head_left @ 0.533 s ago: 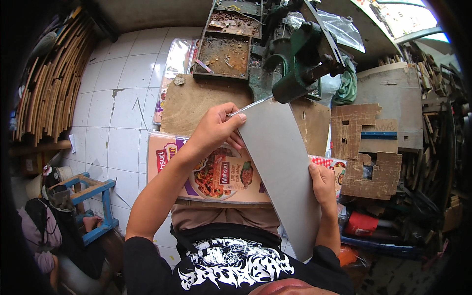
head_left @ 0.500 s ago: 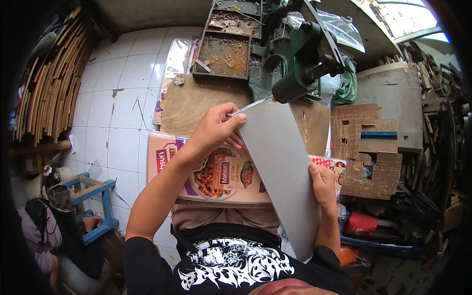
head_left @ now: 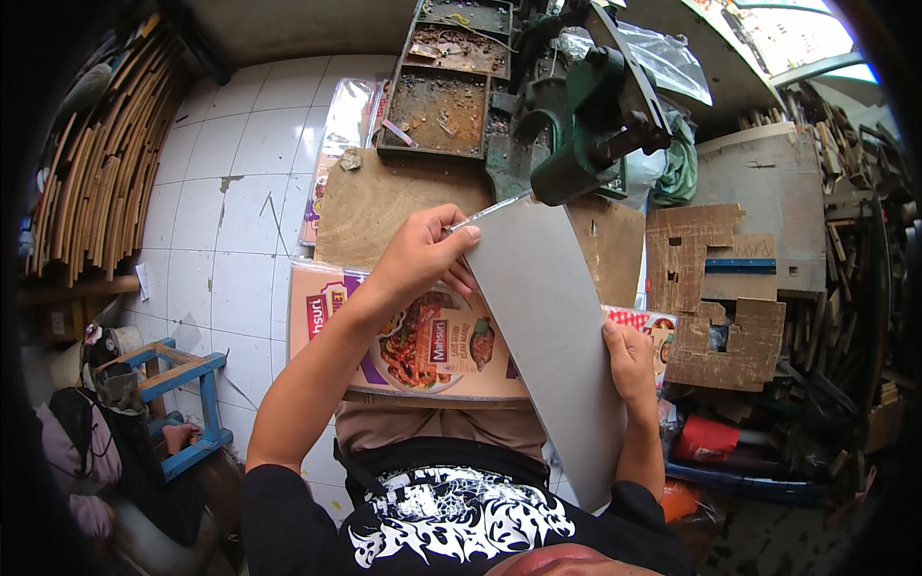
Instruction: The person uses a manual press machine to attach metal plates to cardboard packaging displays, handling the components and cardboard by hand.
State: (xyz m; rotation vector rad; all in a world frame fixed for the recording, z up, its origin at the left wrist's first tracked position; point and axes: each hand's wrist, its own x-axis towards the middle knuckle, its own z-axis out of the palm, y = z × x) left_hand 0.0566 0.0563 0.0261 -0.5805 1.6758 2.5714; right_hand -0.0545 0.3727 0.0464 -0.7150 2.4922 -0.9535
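A long grey board (head_left: 547, 317) is held slanting, its far corner under the head of a green hand-operated press (head_left: 576, 158). My left hand (head_left: 432, 248) pinches its far left corner, thumb on top, beside a clear strip along the far edge. Closed on the board's right edge, lower down, is my right hand (head_left: 629, 363); its fingers underneath are hidden. Beneath the board lies a printed food-advertising panel (head_left: 413, 346) in peach and purple, with a bowl of food pictured on it. A brown wooden board (head_left: 384, 216) extends in front of the press.
A compartmented metal tray (head_left: 437, 110) with small bits stands left of the press. Cut cardboard (head_left: 711, 288) lies at the right. Stacked brown sheets (head_left: 106, 154) lean at the far left, above a blue-framed stool (head_left: 182, 394). Plastic bags (head_left: 672, 144) hang behind the press.
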